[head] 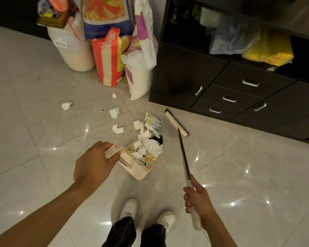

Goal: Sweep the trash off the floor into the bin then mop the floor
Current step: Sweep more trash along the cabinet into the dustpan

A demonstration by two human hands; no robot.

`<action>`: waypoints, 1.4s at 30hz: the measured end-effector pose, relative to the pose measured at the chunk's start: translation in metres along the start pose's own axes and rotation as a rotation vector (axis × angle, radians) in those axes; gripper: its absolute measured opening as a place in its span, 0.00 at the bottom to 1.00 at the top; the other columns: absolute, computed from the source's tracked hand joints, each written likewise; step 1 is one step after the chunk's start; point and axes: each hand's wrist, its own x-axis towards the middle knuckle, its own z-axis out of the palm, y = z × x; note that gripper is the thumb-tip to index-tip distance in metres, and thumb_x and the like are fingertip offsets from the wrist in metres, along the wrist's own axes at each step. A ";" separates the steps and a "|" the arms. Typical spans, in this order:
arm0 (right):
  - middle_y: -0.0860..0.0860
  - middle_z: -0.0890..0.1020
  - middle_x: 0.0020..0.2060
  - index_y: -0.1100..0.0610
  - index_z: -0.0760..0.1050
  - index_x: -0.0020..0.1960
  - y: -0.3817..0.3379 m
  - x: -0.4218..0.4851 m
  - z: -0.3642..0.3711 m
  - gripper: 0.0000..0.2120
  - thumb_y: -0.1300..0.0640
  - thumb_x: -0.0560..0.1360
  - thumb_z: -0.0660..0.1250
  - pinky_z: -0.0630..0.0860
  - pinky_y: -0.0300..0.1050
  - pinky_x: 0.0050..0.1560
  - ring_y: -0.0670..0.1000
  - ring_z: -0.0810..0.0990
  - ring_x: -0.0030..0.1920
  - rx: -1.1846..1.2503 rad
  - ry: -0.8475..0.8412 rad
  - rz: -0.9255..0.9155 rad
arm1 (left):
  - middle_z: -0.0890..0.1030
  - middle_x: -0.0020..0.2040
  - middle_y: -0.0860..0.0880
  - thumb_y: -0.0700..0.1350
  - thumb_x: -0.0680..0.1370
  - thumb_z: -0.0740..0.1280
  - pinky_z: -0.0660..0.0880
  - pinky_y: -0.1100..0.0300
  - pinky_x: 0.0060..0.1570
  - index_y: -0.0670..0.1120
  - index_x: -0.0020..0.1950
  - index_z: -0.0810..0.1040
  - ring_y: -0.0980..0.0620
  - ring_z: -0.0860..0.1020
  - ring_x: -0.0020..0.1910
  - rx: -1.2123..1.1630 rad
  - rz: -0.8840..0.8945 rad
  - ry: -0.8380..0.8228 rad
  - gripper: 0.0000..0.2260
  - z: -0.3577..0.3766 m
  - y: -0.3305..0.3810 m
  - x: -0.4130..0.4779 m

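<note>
My left hand [95,163] grips the handle of a cream dustpan [141,172] that rests on the pale tiled floor. Crumpled tissues and wrappers [148,139] lie heaped in the pan and spill past its open edge. My right hand [197,198] holds the long broom handle near its cream grip. The broom head [176,123] with dark bristles sits just right of the trash pile. Loose tissue scraps [114,112] and fine crumbs lie further out on the floor.
A dark cabinet [221,81] with drawers stands at the right. Sacks and a white jug [71,49] crowd the back corner. A small wrapper [169,165] lies beside the pan. My white shoes [128,209] stand just behind it.
</note>
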 end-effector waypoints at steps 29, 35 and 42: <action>0.54 0.72 0.28 0.41 0.64 0.78 0.013 -0.040 0.018 0.31 0.65 0.81 0.62 0.67 0.40 0.22 0.50 0.67 0.23 -0.128 -0.128 0.027 | 0.79 0.47 0.53 0.57 0.79 0.68 0.72 0.53 0.40 0.54 0.54 0.81 0.48 0.78 0.43 0.015 -0.017 0.017 0.10 0.004 -0.010 0.041; 0.56 0.72 0.32 0.46 0.62 0.80 0.008 -0.016 0.025 0.31 0.64 0.81 0.63 0.69 0.41 0.24 0.49 0.69 0.25 -0.141 -0.107 0.057 | 0.80 0.45 0.54 0.58 0.78 0.69 0.74 0.54 0.39 0.55 0.53 0.81 0.50 0.77 0.40 0.061 0.045 -0.029 0.09 -0.006 -0.016 0.041; 0.55 0.73 0.31 0.45 0.59 0.81 0.020 -0.025 0.052 0.32 0.65 0.82 0.60 0.70 0.42 0.23 0.47 0.70 0.24 -0.270 -0.233 0.130 | 0.80 0.45 0.53 0.57 0.79 0.69 0.73 0.54 0.38 0.53 0.52 0.81 0.49 0.77 0.40 0.026 0.002 -0.006 0.09 -0.004 -0.024 0.037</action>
